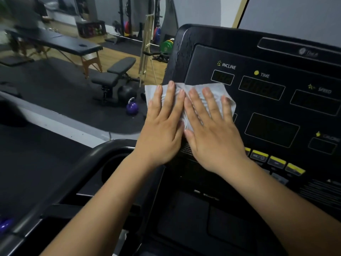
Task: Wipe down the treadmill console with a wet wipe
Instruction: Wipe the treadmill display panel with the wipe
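A black treadmill console with INCLINE, TIME and SPEED displays fills the right half of the view. A white wet wipe lies spread flat over the console's left edge, below the INCLINE window. My left hand presses flat on the wipe's left part, fingers spread, where the wipe hangs past the console edge. My right hand lies flat beside it on the wipe's right part, thumbs nearly touching. Most of the wipe is hidden under both palms.
Yellow buttons run along the console's lower edge, right of my right wrist. A curved black handrail and a cup holder sit lower left. Beyond: a weight bench, a purple kettlebell, a massage table.
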`<act>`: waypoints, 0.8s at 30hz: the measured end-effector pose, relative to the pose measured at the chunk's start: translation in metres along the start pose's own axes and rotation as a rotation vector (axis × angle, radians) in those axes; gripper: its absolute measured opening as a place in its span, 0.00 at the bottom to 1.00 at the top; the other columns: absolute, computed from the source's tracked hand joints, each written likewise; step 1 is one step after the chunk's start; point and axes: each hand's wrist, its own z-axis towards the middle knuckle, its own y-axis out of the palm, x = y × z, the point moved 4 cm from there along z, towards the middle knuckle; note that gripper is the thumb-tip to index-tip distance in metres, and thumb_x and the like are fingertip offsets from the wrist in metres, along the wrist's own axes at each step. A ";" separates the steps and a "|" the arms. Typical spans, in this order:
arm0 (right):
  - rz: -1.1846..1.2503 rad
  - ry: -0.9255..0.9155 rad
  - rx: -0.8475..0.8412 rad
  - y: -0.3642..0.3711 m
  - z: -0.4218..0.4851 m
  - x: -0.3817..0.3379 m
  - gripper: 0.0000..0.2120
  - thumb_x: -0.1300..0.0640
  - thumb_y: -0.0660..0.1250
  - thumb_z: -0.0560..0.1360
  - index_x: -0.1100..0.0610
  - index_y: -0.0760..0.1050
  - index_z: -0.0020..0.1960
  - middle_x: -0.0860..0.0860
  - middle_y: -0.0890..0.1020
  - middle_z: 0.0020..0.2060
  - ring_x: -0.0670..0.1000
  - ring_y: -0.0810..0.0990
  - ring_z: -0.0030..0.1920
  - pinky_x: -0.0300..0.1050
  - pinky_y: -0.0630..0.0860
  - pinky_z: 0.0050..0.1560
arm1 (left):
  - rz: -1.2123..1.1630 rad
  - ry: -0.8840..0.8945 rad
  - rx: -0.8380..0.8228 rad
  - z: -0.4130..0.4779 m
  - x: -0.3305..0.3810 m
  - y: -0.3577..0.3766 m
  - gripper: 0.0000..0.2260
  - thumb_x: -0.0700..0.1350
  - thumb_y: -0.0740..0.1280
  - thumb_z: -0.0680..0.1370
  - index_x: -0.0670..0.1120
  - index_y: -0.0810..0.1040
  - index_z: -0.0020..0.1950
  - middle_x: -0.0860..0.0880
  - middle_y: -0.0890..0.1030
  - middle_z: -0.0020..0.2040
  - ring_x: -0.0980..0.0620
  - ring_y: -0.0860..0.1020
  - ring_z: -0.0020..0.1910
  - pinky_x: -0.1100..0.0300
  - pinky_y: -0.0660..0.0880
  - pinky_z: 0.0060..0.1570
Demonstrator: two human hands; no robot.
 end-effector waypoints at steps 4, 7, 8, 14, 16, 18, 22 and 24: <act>0.065 -0.080 -0.040 0.012 -0.041 -0.010 0.31 0.45 0.50 0.80 0.53 0.48 0.80 0.55 0.47 0.80 0.59 0.42 0.79 0.63 0.42 0.76 | -0.006 -0.022 -0.061 -0.058 0.006 0.013 0.30 0.44 0.57 0.82 0.47 0.47 0.81 0.47 0.41 0.81 0.43 0.37 0.79 0.39 0.46 0.76; 0.085 -0.131 -0.043 0.019 -0.063 -0.013 0.31 0.46 0.53 0.79 0.52 0.50 0.80 0.53 0.50 0.79 0.57 0.46 0.79 0.61 0.44 0.76 | 0.067 -0.017 -0.103 -0.085 0.007 0.020 0.29 0.50 0.54 0.82 0.49 0.47 0.81 0.49 0.42 0.81 0.43 0.38 0.79 0.43 0.42 0.76; 0.080 -0.138 -0.033 0.019 -0.060 -0.010 0.31 0.46 0.53 0.79 0.53 0.51 0.80 0.52 0.51 0.79 0.57 0.47 0.79 0.61 0.45 0.76 | 0.081 -0.008 -0.116 -0.079 0.004 0.019 0.30 0.52 0.54 0.82 0.50 0.47 0.81 0.49 0.42 0.81 0.43 0.38 0.79 0.43 0.42 0.76; 0.048 -0.013 0.001 0.000 -0.007 0.019 0.31 0.44 0.49 0.81 0.54 0.49 0.80 0.52 0.49 0.79 0.57 0.45 0.79 0.62 0.41 0.76 | -0.020 -0.010 -0.081 0.000 0.004 -0.008 0.29 0.57 0.51 0.80 0.54 0.45 0.79 0.53 0.38 0.80 0.49 0.33 0.78 0.47 0.36 0.75; 0.052 -0.002 -0.019 0.000 -0.008 0.019 0.31 0.43 0.48 0.81 0.53 0.47 0.80 0.53 0.47 0.80 0.58 0.43 0.79 0.62 0.41 0.76 | -0.067 -0.022 -0.043 0.000 0.007 -0.007 0.26 0.55 0.49 0.82 0.55 0.48 0.79 0.54 0.40 0.80 0.50 0.34 0.78 0.48 0.36 0.76; 0.079 -0.021 -0.046 0.004 -0.025 0.014 0.31 0.41 0.48 0.81 0.51 0.46 0.80 0.52 0.45 0.80 0.57 0.40 0.79 0.62 0.40 0.76 | -0.130 -0.030 -0.006 -0.019 0.009 -0.002 0.23 0.53 0.49 0.83 0.55 0.54 0.79 0.53 0.44 0.81 0.50 0.37 0.79 0.49 0.37 0.76; 0.171 -0.084 -0.114 0.016 -0.075 0.002 0.29 0.40 0.46 0.81 0.48 0.51 0.80 0.50 0.49 0.80 0.54 0.42 0.79 0.59 0.41 0.76 | -0.180 -0.055 0.091 -0.066 0.009 0.015 0.18 0.49 0.58 0.82 0.51 0.70 0.72 0.48 0.58 0.79 0.45 0.48 0.80 0.44 0.47 0.77; 0.166 -0.104 -0.113 0.018 -0.079 0.003 0.28 0.41 0.47 0.82 0.48 0.53 0.79 0.49 0.50 0.79 0.54 0.44 0.79 0.58 0.44 0.75 | -0.112 -0.025 0.120 -0.062 0.008 0.021 0.18 0.46 0.61 0.81 0.49 0.73 0.71 0.45 0.60 0.78 0.40 0.51 0.79 0.41 0.49 0.76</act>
